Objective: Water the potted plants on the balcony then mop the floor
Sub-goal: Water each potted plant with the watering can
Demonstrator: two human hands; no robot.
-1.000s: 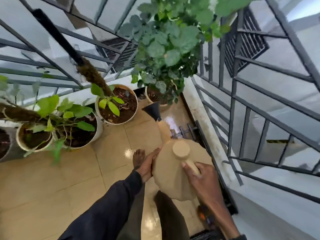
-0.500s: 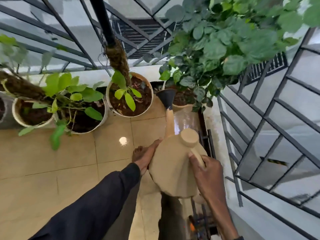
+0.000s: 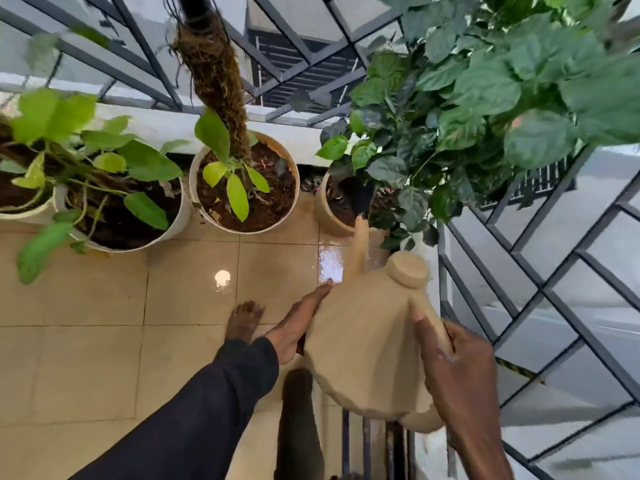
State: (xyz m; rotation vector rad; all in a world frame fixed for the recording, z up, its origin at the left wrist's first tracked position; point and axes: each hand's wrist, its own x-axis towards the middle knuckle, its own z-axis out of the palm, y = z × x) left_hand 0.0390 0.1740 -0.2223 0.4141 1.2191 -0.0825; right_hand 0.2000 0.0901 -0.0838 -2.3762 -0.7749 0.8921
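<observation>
I am standing barefoot on the tiled floor (image 3: 86,306) of the balcony, with the grey railing (image 3: 554,271) running along my right and across the far side, and the big leafy plant (image 3: 485,91) is spreading over the corner where the two runs meet. I am holding the tan watering can (image 3: 363,348) in front of me, tilted forward, its long axis running away from me from the handle up through the spout (image 3: 358,244) to the black rose (image 3: 363,199), which is sitting over the soil of the rightmost pot (image 3: 329,220) under those dark leaves. So the target lies straight ahead of my fingers and slightly left, and any further pour is, I judge, a matter of tipping along that line. My right hand (image 3: 460,368) is nearer the handle, fingers clamped round it; my left hand (image 3: 298,320) is lying flat, fingers together, against the can's left flank, steadying it rather than gripping. I cannot tell whether water is leaving the rose. Left of that pot, the middle pot (image 3: 291,161) is holding dark soil, a fibrous pole and a few pale leaves; further left, a white pot (image 3: 180,220) is holding a trailing green plant. A wet patch (image 3: 329,265) is shining on the tile just before the rightmost pot.
</observation>
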